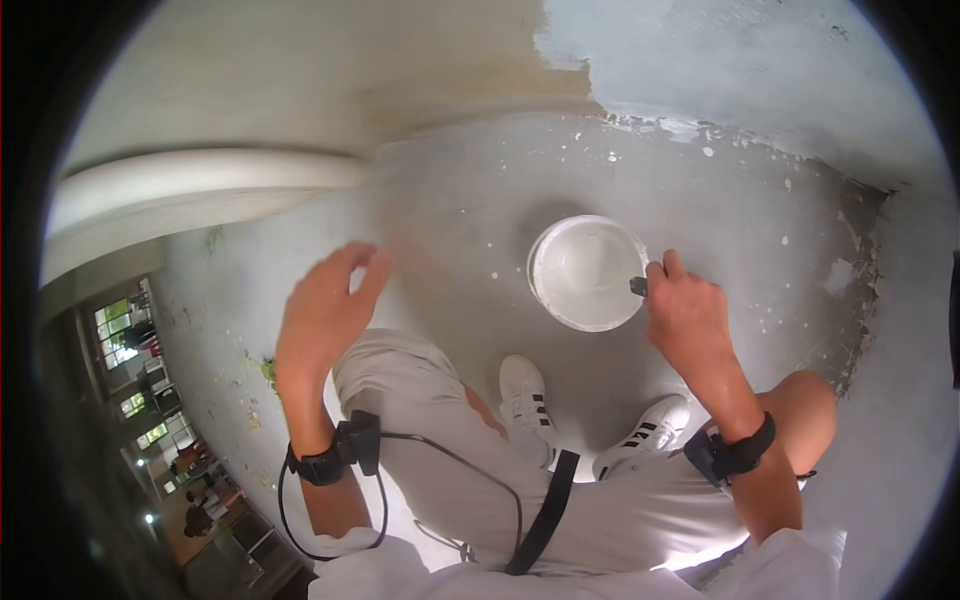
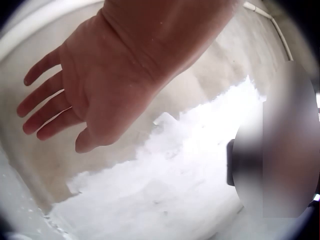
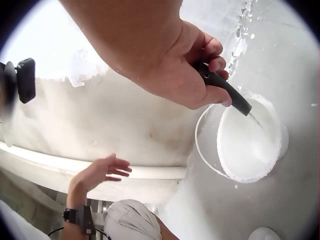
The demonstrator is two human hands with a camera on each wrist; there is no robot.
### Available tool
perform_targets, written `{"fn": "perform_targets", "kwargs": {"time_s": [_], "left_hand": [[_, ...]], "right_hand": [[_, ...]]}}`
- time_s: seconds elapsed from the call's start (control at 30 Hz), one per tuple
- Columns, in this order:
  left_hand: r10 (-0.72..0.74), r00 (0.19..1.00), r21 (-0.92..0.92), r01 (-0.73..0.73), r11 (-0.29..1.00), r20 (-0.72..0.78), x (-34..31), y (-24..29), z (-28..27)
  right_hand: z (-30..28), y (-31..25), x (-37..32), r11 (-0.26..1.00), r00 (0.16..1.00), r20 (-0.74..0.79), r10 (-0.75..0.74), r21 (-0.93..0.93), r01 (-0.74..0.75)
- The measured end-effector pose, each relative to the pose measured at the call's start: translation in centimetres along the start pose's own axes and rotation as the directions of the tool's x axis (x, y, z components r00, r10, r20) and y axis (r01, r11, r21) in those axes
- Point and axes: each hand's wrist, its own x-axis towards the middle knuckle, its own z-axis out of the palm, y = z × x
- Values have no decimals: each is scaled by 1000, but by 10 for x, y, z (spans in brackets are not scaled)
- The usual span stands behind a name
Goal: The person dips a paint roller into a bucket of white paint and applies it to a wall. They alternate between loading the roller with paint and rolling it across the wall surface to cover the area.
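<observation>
My right hand (image 1: 688, 308) grips a black handle (image 3: 231, 94) at the right side of a white bucket (image 1: 536, 262). In the right wrist view, a thin shank runs from this handle down into the bucket, and the far end of the tool is hidden there. White coating covers the bucket's rim and inside, and its wire bail (image 3: 201, 144) hangs down at one side. My left hand (image 1: 325, 312) is held in the air above the left knee. Its fingers are spread and hold nothing, as the left wrist view (image 2: 100, 95) shows of the palm.
White splashes dot the grey floor (image 1: 440, 220) around the bucket. Ahead, the wall is part bare beige and part white coating (image 2: 165, 185). A thick pale pipe (image 1: 210, 175) runs along the left. Two white shoes (image 1: 522, 388) stand close to the bucket.
</observation>
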Motion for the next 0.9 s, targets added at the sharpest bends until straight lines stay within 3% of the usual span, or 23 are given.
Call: {"fn": "perform_targets", "kwargs": {"time_s": [0.03, 0.07, 0.1, 0.2, 0.3, 0.4, 0.6, 0.7, 0.73, 0.77, 0.8, 0.83, 0.9], "left_hand": [[-4, 1000, 117, 5, 993, -5, -1, -34, 18], [-119, 988, 128, 107, 986, 96, -14, -41, 23], [-338, 874, 88, 329, 940, 350, -15, -36, 17], [-219, 970, -227, 238, 944, 105, -55, -36, 28], [1, 967, -12, -4, 1000, -256, -86, -13, 38], [91, 920, 137, -41, 990, -382, -95, -8, 45], [20, 912, 118, 31, 993, -409, -104, -2, 44], [59, 946, 258, 27, 966, -317, -122, 9, 44], [116, 966, 374, -22, 927, -232, -138, 6, 53], [319, 886, 253, -242, 937, -337, -156, -1, 73], [260, 950, 265, -210, 941, -170, -178, 2, 74], [234, 957, 166, -206, 964, -171, -190, 4, 72], [225, 970, 179, -206, 962, -95, -186, 1, 63]], "right_hand": [[0, 0, 0, 1000, 1000, 4, -7, 4, 7], [0, 2, 0, 1000, 1000, 3, -12, 4, 12], [0, 3, 1, 1000, 1000, 3, -14, 1, 14], [-1, 8, 1, 1000, 998, -50, -23, 7, 24], [-4, 3, 2, 1000, 1000, -5, -26, 1, 26], [-3, -2, 3, 999, 999, 18, -33, -5, 33], [3, 5, 0, 999, 999, 41, -21, -26, 22], [1, 7, -1, 1000, 998, 57, -7, -8, 7], [2, 8, -1, 1000, 999, 32, -7, -15, 8], [6, 8, -2, 1000, 1000, 10, -15, -18, 15], [7, 7, -2, 1000, 1000, -14, -25, -18, 25], [8, 8, -2, 999, 999, -18, -34, -6, 34], [7, 12, -2, 999, 998, -21, -53, 10, 53]]}}
